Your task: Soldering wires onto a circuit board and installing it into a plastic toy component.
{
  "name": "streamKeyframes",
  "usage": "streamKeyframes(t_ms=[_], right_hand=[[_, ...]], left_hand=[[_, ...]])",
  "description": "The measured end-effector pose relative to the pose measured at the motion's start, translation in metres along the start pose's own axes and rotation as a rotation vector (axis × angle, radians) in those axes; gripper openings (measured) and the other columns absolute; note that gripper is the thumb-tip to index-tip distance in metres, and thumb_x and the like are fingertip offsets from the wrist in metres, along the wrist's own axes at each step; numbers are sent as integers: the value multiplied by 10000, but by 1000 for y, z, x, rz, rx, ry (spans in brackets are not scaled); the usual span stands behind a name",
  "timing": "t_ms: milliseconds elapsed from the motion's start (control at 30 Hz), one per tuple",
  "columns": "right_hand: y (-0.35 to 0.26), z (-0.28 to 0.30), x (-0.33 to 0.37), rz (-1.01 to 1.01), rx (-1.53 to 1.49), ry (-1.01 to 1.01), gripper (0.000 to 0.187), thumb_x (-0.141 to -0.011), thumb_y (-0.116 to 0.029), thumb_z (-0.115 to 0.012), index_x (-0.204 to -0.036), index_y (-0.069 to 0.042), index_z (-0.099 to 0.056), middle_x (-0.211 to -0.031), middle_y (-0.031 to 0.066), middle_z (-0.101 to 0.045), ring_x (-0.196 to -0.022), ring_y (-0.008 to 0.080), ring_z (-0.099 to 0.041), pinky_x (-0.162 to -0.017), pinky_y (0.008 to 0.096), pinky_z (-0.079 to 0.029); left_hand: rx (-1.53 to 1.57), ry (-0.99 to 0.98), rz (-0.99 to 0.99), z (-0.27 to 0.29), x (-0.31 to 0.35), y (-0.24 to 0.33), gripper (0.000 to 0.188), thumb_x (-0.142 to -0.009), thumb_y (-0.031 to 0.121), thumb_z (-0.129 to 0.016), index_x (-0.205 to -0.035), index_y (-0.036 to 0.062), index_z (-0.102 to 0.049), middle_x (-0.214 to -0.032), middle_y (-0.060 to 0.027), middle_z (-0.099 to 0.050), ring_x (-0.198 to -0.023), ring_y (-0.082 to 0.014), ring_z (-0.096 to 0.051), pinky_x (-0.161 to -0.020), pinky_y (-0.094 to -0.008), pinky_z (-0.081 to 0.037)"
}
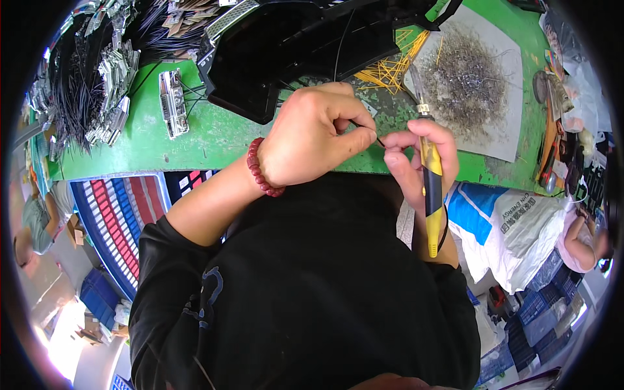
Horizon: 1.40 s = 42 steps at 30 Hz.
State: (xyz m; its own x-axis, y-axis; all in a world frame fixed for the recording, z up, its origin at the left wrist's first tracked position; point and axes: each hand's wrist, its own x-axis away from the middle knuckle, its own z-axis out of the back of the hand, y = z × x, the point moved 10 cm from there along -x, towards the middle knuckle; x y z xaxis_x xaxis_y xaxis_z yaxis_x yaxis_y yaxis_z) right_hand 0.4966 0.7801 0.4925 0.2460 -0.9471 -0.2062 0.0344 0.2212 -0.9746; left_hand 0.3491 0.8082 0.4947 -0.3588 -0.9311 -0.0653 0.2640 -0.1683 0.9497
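My left hand (318,127), with a red bead bracelet (255,166) on its wrist, pinches a thin black wire (379,141) between thumb and finger. My right hand (422,153) holds a soldering iron (431,195) with a yellow and black handle, its metal shaft pointing away from me. The thumb and forefinger of that hand also meet at the wire's end, close to the left fingertips. Beyond my left hand lies a large black plastic housing (247,65), with thin wires coming from it. A silver metal part (173,104) with wires rests left of the housing.
Piles of black wires with silver parts (114,97) cover the green table's (149,153) far left. Thin yellow sticks (398,62) lie right of the housing, beside a pale sheet (510,140) strewn with dark scraps. Tools (549,146) line the right edge. A white-and-blue sack (520,221) hangs below.
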Motion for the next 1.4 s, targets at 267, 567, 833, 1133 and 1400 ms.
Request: streamKeyframes(t_ms=[267,567,833,1133,1400], right_hand=[[-40,-18,-9,552,453,35,411,-718,82,-752,-1070,-65,-597,-776,105,-662,-618,249,-637,-529,304,-494],[14,-7,-6,120,-140,-45,489,-777,95,-718,-1179,-20,-466,-931,149,-699,-852,191,-699,-794,289,-529],[15,-13,-10,118,-158,-213,499,-804,87,-693,-1206,-23,-418,-876,182,-681,-796,215,-679,-712,308,-549],[3,-18,-6,242,15,-11,360,-785,105,-688,-1094,-20,-552,-787,91,-645,-681,142,-631,-637,269,-518],[26,19,9,-14,20,162,279,-916,-22,-611,-1185,0,-540,-861,129,-697,-730,146,-659,-666,248,-518]], left_hand=[[29,-66,103,-6,0,-7,23,-799,19,-703,-815,17,-686,-711,-21,-544,-610,-77,-464,-552,-226,-372],[240,-154,256,-10,1,-28,93,-822,83,-677,-831,-9,-674,-731,-53,-631,-648,-84,-578,-588,-246,-464],[261,-331,294,-21,4,-30,55,-855,55,-661,-844,1,-667,-768,6,-571,-696,-46,-505,-628,-208,-417],[-58,-261,269,-13,1,-15,34,-813,50,-671,-806,25,-649,-716,-27,-561,-656,-100,-538,-569,-257,-421],[-379,-19,-74,-21,-4,-9,94,-761,2,-640,-818,5,-565,-877,-132,-573,-778,-358,-585,-650,-397,-484]])
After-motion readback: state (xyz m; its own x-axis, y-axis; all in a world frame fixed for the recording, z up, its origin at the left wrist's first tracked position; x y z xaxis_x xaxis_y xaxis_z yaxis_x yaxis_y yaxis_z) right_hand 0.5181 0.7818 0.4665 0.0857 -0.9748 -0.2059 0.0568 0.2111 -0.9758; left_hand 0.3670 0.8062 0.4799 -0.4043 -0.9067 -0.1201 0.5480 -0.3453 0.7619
